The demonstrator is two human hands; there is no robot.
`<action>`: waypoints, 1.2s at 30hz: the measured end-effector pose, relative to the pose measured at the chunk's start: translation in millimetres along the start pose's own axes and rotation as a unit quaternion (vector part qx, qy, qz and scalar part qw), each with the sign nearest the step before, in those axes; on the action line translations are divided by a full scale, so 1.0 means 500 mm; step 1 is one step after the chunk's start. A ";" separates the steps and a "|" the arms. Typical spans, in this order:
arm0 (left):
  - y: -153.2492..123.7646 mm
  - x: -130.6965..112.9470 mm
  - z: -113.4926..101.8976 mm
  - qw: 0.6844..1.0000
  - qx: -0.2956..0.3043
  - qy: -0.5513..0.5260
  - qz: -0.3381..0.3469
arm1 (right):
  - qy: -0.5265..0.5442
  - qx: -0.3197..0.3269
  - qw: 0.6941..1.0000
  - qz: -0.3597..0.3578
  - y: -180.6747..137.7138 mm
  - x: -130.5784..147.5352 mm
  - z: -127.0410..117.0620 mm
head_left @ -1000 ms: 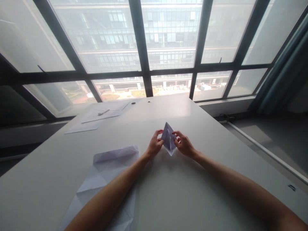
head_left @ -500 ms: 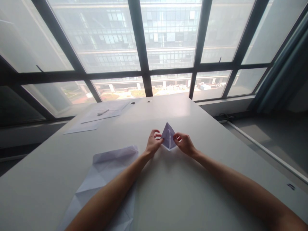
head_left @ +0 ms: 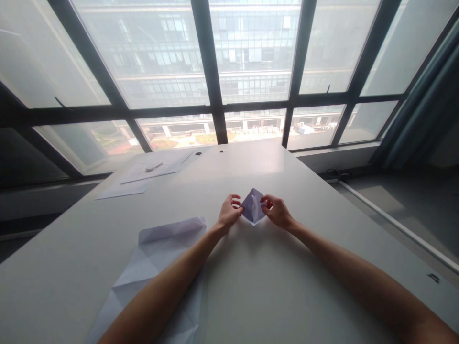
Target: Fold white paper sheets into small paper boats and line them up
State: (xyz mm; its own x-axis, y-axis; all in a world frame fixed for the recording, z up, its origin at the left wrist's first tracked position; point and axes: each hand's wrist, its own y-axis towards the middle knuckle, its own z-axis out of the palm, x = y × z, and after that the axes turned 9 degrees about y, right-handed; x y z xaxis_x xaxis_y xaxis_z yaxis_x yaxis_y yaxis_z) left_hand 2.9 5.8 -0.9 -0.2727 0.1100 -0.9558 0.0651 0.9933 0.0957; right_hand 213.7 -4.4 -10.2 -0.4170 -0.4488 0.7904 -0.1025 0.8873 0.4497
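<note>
A small piece of folded white paper (head_left: 254, 206), diamond-shaped with an opening down its middle, is held between my two hands over the white table (head_left: 247, 282). My left hand (head_left: 230, 211) pinches its left corner with the thumb and a finger. On the opposite side, my right hand (head_left: 277, 210) grips the right edge, fingers curled. A larger creased sheet of paper (head_left: 161, 253) lies flat on the table, partly under my left forearm.
Flat sheets of paper (head_left: 122, 188) lie at the table's far left, with a small white object (head_left: 154, 166) on top. Two round holes are near the far edge. Windows (head_left: 251, 52) rise beyond; a curtain (head_left: 423, 95) hangs at right. A small dark mark (head_left: 433, 278) shows at the right edge.
The folded paper has spread wider and its top point has come down, going from a tall kite to a squatter diamond. My right hand has shifted slightly to the right.
</note>
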 end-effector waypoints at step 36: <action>0.001 -0.011 -0.021 0.991 0.084 0.104 0.013 | 0.129 0.128 0.983 0.040 0.011 -0.006 -0.024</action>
State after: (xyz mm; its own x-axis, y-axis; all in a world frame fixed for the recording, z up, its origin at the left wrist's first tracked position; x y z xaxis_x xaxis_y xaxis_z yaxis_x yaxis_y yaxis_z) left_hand -5.5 5.9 7.4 -0.4587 0.1585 -0.8744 0.2289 0.9718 0.0561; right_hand 225.2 0.2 -5.0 -0.1941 -0.3592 0.9129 -0.3165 0.9037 0.2883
